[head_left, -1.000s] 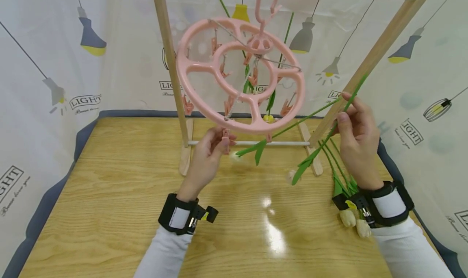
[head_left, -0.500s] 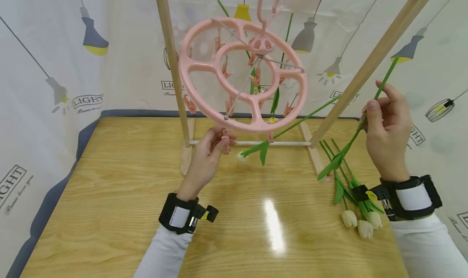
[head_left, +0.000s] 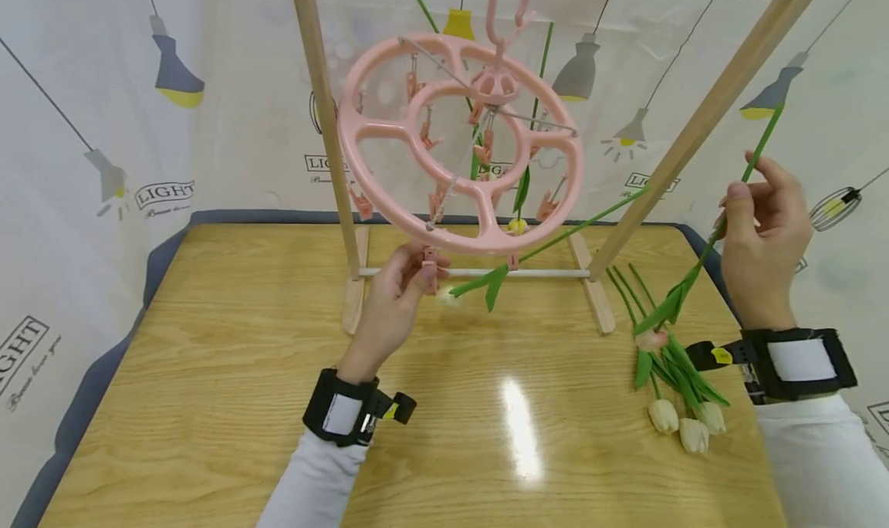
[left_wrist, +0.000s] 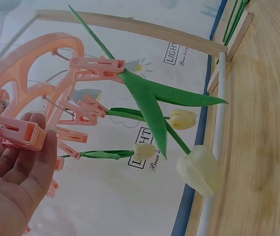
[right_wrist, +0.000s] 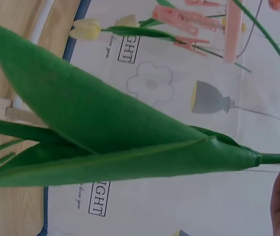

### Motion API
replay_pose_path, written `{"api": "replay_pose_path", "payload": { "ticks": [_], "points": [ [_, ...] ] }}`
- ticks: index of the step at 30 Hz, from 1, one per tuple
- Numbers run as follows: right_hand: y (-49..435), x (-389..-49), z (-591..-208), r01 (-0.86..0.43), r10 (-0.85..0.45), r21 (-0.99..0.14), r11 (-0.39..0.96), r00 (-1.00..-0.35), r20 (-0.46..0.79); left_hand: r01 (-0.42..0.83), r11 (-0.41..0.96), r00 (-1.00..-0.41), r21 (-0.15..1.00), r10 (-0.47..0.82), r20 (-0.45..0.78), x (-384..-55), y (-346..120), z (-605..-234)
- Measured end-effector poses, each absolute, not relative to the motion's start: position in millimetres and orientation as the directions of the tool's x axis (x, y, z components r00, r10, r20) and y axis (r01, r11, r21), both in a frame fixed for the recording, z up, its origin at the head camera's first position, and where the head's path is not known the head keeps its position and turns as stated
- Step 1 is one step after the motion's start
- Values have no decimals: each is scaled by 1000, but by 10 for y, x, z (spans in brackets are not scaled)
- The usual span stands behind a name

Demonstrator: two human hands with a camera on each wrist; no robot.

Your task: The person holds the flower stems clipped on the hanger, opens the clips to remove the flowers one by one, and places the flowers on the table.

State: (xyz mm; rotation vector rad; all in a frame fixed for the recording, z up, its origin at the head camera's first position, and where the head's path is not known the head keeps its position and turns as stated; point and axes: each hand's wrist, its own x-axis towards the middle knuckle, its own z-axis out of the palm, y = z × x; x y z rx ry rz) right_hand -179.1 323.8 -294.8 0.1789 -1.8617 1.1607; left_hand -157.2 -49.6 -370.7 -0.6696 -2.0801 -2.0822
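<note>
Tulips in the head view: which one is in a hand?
The tulip pinched in the right hand; the other tulips lie on the wooden table or are clipped to the round pink hanger.

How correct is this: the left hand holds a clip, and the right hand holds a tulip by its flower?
Not by the flower: the right hand holds the tulip by its stem, as the head view shows. The left hand does hold a clip.

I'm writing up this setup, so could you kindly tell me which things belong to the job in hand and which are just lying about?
Job, apparently: held tulip, pinched clip, pink hanger, clipped tulips, wooden rack; probably also the loose tulips.

Seemingly just surroundings: table, printed backdrop, wrist straps.
</note>
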Motion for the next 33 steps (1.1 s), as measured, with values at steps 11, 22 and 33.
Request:
{"api": "replay_pose_path", "payload": {
  "ticks": [11,22,33],
  "points": [
    [3371,-1822,-2914,-336,430,-673,659,-565,704,355,-104,-901,929,228,370,-1577,-518,-3716],
    [3713,-2025,-3164,-165,427,-643,747,-622,656,346,-100,-905,933,228,360,-1572,-522,-3732],
    [4000,-2077,-3434,22,324,-483,875,-767,553,339,-105,-907,935,227,354,-1547,-520,-3733]
  ]
}}
